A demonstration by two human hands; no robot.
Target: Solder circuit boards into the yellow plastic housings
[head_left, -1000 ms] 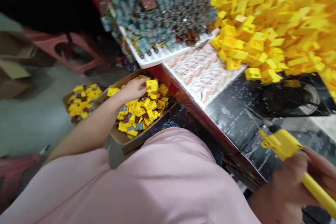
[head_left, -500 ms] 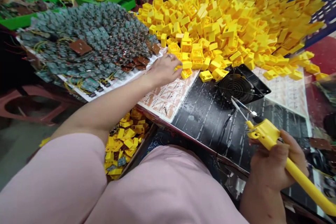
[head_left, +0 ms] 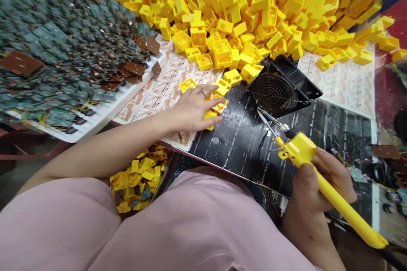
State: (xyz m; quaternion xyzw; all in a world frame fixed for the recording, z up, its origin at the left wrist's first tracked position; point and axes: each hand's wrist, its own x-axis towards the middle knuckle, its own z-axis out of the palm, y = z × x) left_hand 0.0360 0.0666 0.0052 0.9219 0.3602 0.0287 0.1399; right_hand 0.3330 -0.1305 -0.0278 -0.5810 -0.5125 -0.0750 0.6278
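**Q:** Head view. Where does your left hand rest?

**A:** Your left hand (head_left: 195,109) lies palm down at the near fringe of the loose yellow housings (head_left: 219,102), where the patterned sheet (head_left: 159,93) meets the black-covered bench (head_left: 241,144). Its fingers (head_left: 212,118) are stretched almost flat over a few housings. They touch them but are not closed round any.

**Q:** And your right hand?

**A:** Your right hand (head_left: 318,186) is wrapped tight round the yellow soldering iron (head_left: 349,211), with the thumb along the handle. The iron slants up and to the left. Its metal tip (head_left: 265,118) hangs above the bench, just in front of the black fan (head_left: 276,91) and well apart from your left hand.

**Q:** What surrounds them?

**A:** The great heap of housings (head_left: 254,4) fills the far side of the bench and spills down to the fan and to your left hand. To the left, small circuit boards (head_left: 63,42) are piled on a white tray (head_left: 104,116), with a few brown boards (head_left: 135,67) at its near corner. Below the bench edge, more yellow parts (head_left: 140,175) lie beside your pink-clothed lap (head_left: 190,228).
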